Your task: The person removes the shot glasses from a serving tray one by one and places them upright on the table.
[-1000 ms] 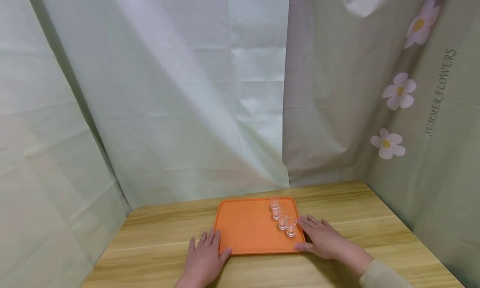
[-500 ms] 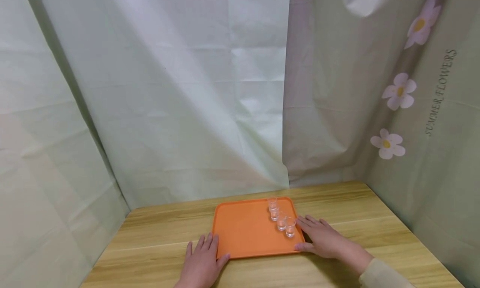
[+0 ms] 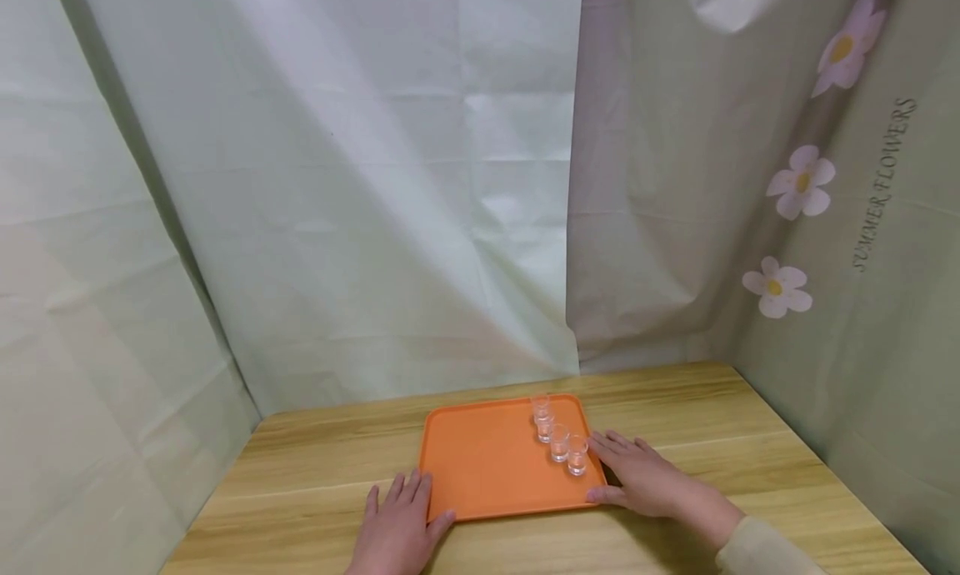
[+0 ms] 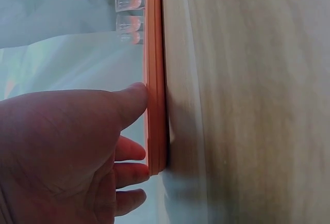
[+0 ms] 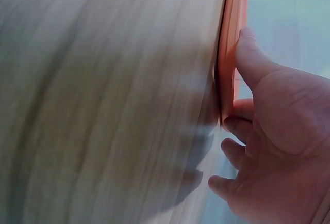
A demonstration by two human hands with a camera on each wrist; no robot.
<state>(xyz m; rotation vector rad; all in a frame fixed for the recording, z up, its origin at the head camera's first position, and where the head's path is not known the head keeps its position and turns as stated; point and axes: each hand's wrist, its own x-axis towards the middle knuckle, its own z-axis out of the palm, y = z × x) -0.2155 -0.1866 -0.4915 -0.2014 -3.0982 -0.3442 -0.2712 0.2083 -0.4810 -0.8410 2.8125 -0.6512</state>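
An orange tray lies on the wooden table, turned slightly askew. Several small clear shot glasses stand on its right part in a slanting row, with some clear contents low in them. At the tray's near left corner rests my left hand, its thumb on the front rim and its outstretched fingers along the left side. My right hand touches the near right corner, thumb at the front rim and fingers along the right side, close to the nearest glass. The left wrist view shows the left thumb pressed against the rim.
Pale green curtains hang behind and on both sides of the wooden table. The right curtain carries printed flowers and lettering. The tray's far edge lies close to the table's back edge.
The tray has turned a little and its left side has shifted left and toward me, with my left hand moving along. The glasses shift slightly left with it; my right hand barely moves.
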